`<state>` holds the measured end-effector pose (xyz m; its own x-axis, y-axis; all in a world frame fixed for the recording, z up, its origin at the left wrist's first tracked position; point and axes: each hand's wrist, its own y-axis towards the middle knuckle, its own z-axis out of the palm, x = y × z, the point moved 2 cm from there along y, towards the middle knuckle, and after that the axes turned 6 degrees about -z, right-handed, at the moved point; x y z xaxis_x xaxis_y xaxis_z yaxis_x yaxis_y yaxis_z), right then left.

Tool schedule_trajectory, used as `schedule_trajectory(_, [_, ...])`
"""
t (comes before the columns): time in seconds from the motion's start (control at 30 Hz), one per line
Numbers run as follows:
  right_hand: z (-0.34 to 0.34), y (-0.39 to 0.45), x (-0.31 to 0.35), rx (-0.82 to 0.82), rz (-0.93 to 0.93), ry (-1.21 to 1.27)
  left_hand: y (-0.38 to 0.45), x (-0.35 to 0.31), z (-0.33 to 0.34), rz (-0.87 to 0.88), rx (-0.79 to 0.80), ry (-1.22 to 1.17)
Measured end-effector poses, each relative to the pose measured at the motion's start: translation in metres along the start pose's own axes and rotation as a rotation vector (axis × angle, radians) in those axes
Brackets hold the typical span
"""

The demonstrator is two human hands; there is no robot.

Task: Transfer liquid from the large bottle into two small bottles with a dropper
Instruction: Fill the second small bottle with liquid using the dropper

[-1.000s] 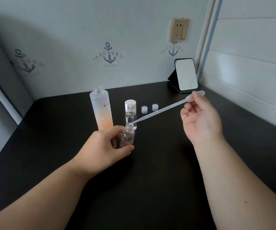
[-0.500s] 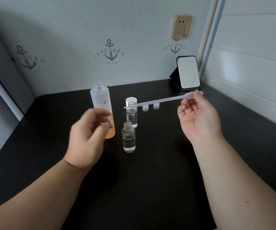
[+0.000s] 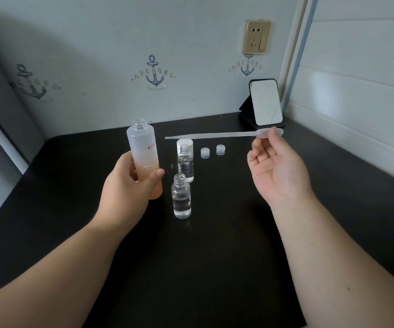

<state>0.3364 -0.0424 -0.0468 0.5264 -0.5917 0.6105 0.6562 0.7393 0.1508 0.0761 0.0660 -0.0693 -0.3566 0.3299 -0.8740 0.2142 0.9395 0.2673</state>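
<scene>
- Large bottle (image 3: 144, 159) comes first: frosted, peach toward its base, cap off, standing at the left of our black table (image 3: 215, 268); we hold it in our left hand (image 3: 129, 185), fingers and thumb wrapped round its lower half.
- Our right hand (image 3: 276, 171) is palm-up with most fingers loosely spread, while thumb and forefinger pinch the bulb of the dropper (image 3: 215, 135), which lies nearly level in the air, its tip pointing left toward the large bottle's mouth but short of it.
- Near small bottle (image 3: 181, 197) stands open just right of the large one, partly filled with clear liquid; the far small bottle (image 3: 185, 163) stands open behind it, also holding liquid.
- We judge this to be the refill step: next the dropper must tilt tip-down into the narrow neck, bulb squeezed, then released.
- Behind stand a white cap (image 3: 184, 144) and two small clear caps (image 3: 212, 151).
- Around us: a mirror (image 3: 265, 101) on a stand in the corner, a gold wall socket (image 3: 257, 37), and anchor-print wallpaper (image 3: 153, 72).
</scene>
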Motion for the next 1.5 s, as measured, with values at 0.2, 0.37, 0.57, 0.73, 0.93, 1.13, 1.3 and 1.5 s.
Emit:
schedule_trajectory(0.2, [0.002,0.000,0.001,0.002,-0.027,0.034,-0.005,-0.006,-0.002,0.065,0.007,-0.027])
schedule_trajectory(0.37, [0.001,0.000,0.003,-0.006,-0.039,0.045,-0.009,-0.012,-0.004,0.101,0.001,0.024])
schedule_trajectory(0.57, [0.001,0.000,0.003,0.017,-0.059,0.003,-0.008,-0.013,-0.004,0.125,0.001,0.060])
schedule_trajectory(0.73, [0.000,0.001,0.005,0.004,-0.079,-0.024,-0.004,-0.009,-0.004,0.158,-0.033,0.133])
schedule_trajectory(0.93, [-0.003,0.002,0.007,-0.038,-0.094,-0.054,-0.004,-0.005,-0.004,0.166,-0.061,0.244])
schedule_trajectory(1.13, [0.004,-0.003,0.003,0.118,-0.086,-0.156,-0.005,-0.006,0.001,0.205,-0.024,0.331])
schedule_trajectory(1.3, [0.014,-0.011,-0.008,0.234,-0.051,-0.314,-0.007,-0.007,0.004,0.241,-0.028,0.348])
schedule_trajectory(1.5, [0.022,-0.019,-0.023,0.270,-0.003,-0.457,-0.009,-0.010,0.006,0.271,-0.032,0.377])
